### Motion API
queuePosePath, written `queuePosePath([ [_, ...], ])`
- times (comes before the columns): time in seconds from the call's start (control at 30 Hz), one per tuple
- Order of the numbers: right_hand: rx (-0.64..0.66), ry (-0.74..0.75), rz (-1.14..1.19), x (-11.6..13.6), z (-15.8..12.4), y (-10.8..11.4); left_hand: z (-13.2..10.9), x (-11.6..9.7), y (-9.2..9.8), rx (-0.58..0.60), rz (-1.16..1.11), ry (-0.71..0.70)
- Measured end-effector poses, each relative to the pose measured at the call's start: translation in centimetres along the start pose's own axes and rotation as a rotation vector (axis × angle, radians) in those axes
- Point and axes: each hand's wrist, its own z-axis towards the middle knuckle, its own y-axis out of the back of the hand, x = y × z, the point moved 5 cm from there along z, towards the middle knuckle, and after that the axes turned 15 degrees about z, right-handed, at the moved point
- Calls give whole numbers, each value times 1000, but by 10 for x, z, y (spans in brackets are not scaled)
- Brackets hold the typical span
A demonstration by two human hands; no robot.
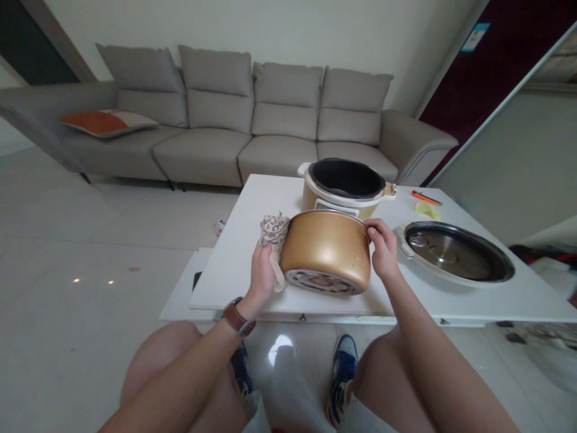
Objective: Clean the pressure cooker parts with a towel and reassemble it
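A gold inner pot [327, 246] is tilted on its side over the white table [252, 240], its base facing me. My left hand [262, 270] is closed on a patterned cloth [273, 231] pressed against the pot's left wall. My right hand [382, 248] grips the pot's rim on the right. Behind the pot stands the cream rice cooker body [345, 189], open and dark inside.
The cooker's lid [455, 251] lies inside-up at the table's right. An orange-handled tool [425, 197] and a yellow cloth [427, 209] lie behind it. A grey sofa [252, 120] with an orange cushion [106, 122] stands beyond. My knees are under the table's near edge.
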Motion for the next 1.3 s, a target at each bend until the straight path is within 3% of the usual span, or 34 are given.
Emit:
queuePosePath([
  [0.17,-16,7,-25,1,-1,0,0,-1,4,-57,52,19],
  [0.27,-21,-1,-9,1,-1,-2,-4,-13,9,-104,89,-57],
  [0.4,-76,-60,62,-4,-2,-7,-15,-30,13,-100,172,-254],
  [0.67,-77,-132,128,-8,-4,-29,-23,-42,6,121,436,-792],
  [0.93,-49,-16,104,-2,-1,-19,-22,-45,7,131,469,-793],
  [1.03,-153,134,-7,25,-10,-6,-22,-45,7,129,475,-780],
  [1.1,-198,302,-98,54,-32,-3,-23,-46,7,128,479,-776],
  [1.17,-47,448,-79,81,-64,-13,-23,-48,6,130,471,-781],
  [1.23,439,445,-30,92,-102,-44,-24,-50,6,137,464,-783],
  [1.3,905,197,-169,79,-143,-77,-24,-51,6,142,464,-775],
])
